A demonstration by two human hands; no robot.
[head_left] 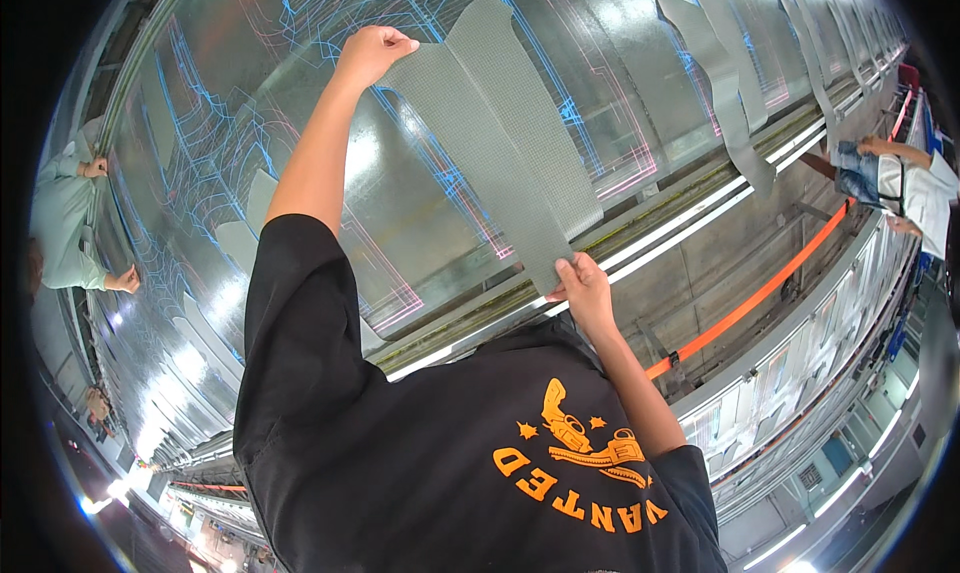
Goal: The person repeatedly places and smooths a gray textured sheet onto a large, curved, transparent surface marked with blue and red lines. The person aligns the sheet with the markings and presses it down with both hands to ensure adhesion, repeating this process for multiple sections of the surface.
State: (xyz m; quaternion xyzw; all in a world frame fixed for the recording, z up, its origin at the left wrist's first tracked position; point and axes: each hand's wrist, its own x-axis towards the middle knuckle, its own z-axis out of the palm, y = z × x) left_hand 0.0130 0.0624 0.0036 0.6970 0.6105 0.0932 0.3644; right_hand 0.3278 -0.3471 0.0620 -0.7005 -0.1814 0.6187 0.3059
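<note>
A grey panel (500,123) with a fine grid texture, looking like cut fabric or sheet, lies on the long shiny table, a crease or seam running along its middle. At its far left corner, my left hand (372,58) is closed in a pinch on the edge. My right hand (582,288) pinches the narrow near end, which hangs over the table's front edge close to my body. Blue and pink pattern lines show on the table (450,183) around the panel.
More grey pieces (715,63) lie to the right, some drooping over the edge. A metal rail (680,223) runs along the table's front, with an orange strip (760,298) beyond it. One person (70,218) stands across the table at left; another (900,188) is at far right.
</note>
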